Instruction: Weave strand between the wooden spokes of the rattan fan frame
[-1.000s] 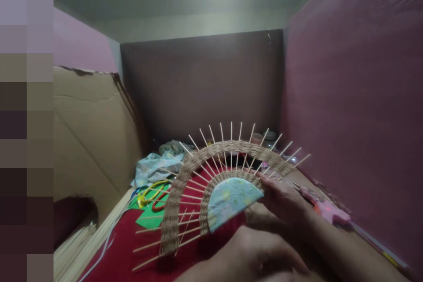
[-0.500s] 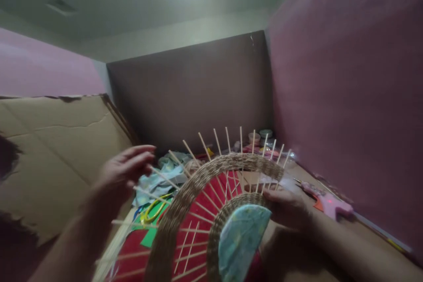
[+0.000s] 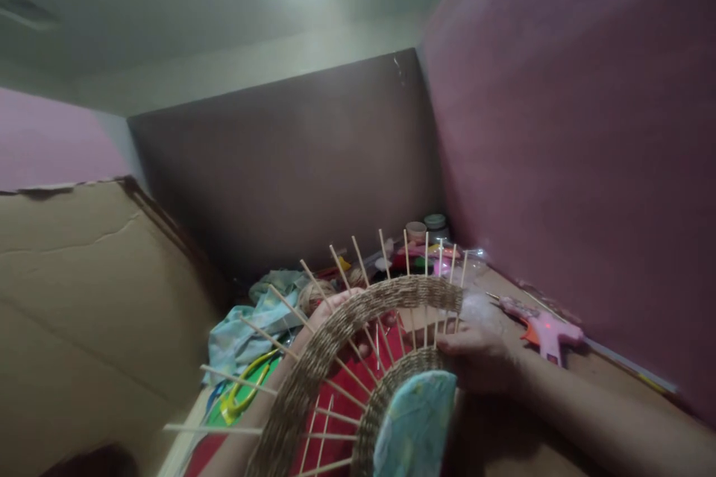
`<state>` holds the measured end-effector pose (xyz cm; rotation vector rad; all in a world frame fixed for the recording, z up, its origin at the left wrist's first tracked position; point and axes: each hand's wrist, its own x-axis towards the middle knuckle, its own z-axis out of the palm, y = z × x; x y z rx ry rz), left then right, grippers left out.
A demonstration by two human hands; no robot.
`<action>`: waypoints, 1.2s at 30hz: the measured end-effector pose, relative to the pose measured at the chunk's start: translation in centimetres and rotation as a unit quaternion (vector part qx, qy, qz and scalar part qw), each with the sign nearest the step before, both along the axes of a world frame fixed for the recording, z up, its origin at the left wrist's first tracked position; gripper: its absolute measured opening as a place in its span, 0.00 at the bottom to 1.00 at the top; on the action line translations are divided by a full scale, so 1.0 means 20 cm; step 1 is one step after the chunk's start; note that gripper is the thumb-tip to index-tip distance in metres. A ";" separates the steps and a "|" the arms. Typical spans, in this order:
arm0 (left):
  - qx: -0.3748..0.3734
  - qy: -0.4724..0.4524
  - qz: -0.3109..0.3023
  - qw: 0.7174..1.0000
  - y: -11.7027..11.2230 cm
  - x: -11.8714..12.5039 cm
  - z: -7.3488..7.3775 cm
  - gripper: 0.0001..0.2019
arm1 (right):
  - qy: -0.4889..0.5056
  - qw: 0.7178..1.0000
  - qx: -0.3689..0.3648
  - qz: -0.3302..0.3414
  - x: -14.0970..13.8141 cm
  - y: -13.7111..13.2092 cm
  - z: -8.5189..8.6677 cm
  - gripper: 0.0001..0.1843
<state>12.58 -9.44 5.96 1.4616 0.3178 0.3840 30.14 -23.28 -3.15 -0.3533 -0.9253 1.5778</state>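
Item: woven fan frame, an arc of pale cord wound across a spray of thin wooden sticks, with a half-round pale blue patterned panel at its core. Held upright and tilted in front of me, above the red cloth on the surface.

My right hand: grip pressed onto the frame's right end, fingers laid across the inner woven band just beside the blue panel.

My left hand: behind the frame, seen between the sticks near the top of the outer arc, touching it. Whether this grip is spread or pinched on a stick I cannot tell; the weave hides most of it.

Surroundings, left: a large sheet of brown cardboard leaning upright. Near it, a crumpled light blue cloth and yellow-handled scissors on green paper.

Surroundings, right: a pink glue gun lying on the surface, well apart from the frame, close to the pink wall.

Surroundings, far: small jars and mixed coloured bits in the corner, too blurred to tell apart.
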 end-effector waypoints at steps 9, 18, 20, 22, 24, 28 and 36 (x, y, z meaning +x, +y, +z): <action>0.036 -0.001 0.061 0.998 0.05 -0.10 0.04 0.10 | 0.068 0.988 -0.112 -0.085 -0.02 0.01 0.03 0.21; 0.072 -0.020 0.117 0.990 -0.04 -0.14 0.11 0.15 | 0.138 0.967 -0.177 -0.124 -0.07 0.00 0.07 0.18; 0.095 -0.007 0.139 0.986 -0.05 -0.12 0.11 0.14 | 0.157 0.963 -0.180 -0.126 -0.07 0.01 0.06 0.18; 0.111 0.006 0.159 0.981 -0.07 -0.11 0.11 0.12 | 0.168 0.956 -0.195 -0.142 -0.05 0.03 0.05 0.18; 0.118 0.020 0.172 0.978 -0.07 -0.10 0.11 0.12 | 0.171 0.945 -0.222 -0.167 -0.03 0.05 0.05 0.16; 0.098 0.036 0.177 0.979 -0.04 -0.06 0.07 0.14 | 0.121 0.927 -0.256 -0.247 0.03 0.09 0.03 0.10; 0.122 0.045 0.172 0.976 0.00 -0.03 0.00 0.16 | -0.172 0.843 -0.132 -0.493 0.06 0.07 0.07 0.12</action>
